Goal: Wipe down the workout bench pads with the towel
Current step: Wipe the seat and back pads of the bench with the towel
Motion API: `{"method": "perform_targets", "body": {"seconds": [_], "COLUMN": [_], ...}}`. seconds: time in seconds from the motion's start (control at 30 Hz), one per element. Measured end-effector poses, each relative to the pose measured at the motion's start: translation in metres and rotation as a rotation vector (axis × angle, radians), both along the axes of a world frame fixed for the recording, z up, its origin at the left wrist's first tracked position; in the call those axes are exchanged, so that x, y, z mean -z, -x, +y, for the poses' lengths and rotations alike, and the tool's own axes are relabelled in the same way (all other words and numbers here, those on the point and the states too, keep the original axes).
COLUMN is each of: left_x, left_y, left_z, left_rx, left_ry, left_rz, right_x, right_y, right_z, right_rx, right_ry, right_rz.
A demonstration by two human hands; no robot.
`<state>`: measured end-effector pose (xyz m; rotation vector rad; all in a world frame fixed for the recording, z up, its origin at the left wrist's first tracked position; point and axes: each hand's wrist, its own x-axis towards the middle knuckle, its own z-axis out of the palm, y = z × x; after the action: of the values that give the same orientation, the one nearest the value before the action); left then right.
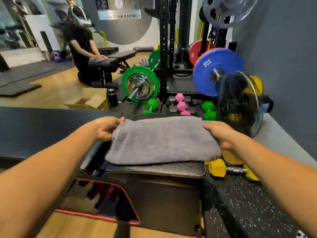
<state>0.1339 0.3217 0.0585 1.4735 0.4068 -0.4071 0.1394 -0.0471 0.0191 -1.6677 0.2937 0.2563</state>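
The grey towel [162,140] lies spread flat on the black bench pad [171,170], covering most of its top. The left hand [107,128] pinches the towel's left edge and the right hand [221,134] grips its right edge (both closed on cloth). I'd say wiping is under way; the next move calls for pressing down and dragging toward the pad's near edge.

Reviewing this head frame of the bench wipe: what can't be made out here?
- Bench pad top: mostly covered by the towel; whether it is clean or already wiped is hidden.
- Left hand and right hand fingers: tucked under the towel's ends, so the grip is unseen.
- Wall sign: blurred, only partly readable.
- Fan: its mesh hides what sits behind it.
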Motion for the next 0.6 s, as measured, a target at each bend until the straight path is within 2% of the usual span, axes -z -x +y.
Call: {"method": "perform_targets", "body": {"seconds": [0.03,0.13,0.2,0.27,0.3,0.33,0.4,0.43,0.47,0.5,0.53,0.6], "left_x": [0.008,0.021,0.03,0.033,0.034,0.037,0.045,0.051,0.054,0.058,0.061,0.068], "left_y": [0.001,0.006,-0.003,-0.011,-0.014,-0.016,-0.011,-0.007,0.0,0.004,0.012,0.023], "left_z": [-0.002,-0.002,0.002,-0.001,-0.003,-0.006,-0.013,-0.018,-0.026,-0.034,-0.046,-0.07], "left_rx": [0.021,0.153,0.021,-0.151,-0.212,-0.195,-0.031,0.083,0.254,0.442,0.59,0.747], "left_ry": [0.012,-0.168,-0.289,-0.362,-0.452,-0.659,-1.257,-1.44,-1.499,-1.47,-1.403,-1.345], "left_rz": [0.033,0.006,-0.157,-0.346,-0.41,-0.444,-0.576,-0.746,-0.887,-0.945,-0.916,-0.745], "right_x": [0.009,0.018,0.018,0.016,0.015,0.015,0.011,0.007,0.003,-0.005,-0.016,-0.049], "right_y": [-0.001,-0.005,-0.008,-0.011,-0.013,-0.015,-0.011,-0.007,-0.007,-0.008,-0.011,-0.018], "right_z": [-0.001,-0.006,-0.005,0.003,0.006,0.009,0.011,0.011,0.009,0.007,0.006,0.011], "right_rx": [0.008,0.058,0.157,0.221,0.206,0.135,-0.05,-0.099,-0.109,-0.094,-0.062,0.026], "right_ry": [0.02,0.135,0.21,0.184,0.19,0.197,0.184,0.188,0.225,0.287,0.367,0.451], "right_rz": [0.025,-0.035,-0.174,-0.273,-0.243,-0.134,0.157,0.233,0.252,0.212,0.14,-0.055]}}
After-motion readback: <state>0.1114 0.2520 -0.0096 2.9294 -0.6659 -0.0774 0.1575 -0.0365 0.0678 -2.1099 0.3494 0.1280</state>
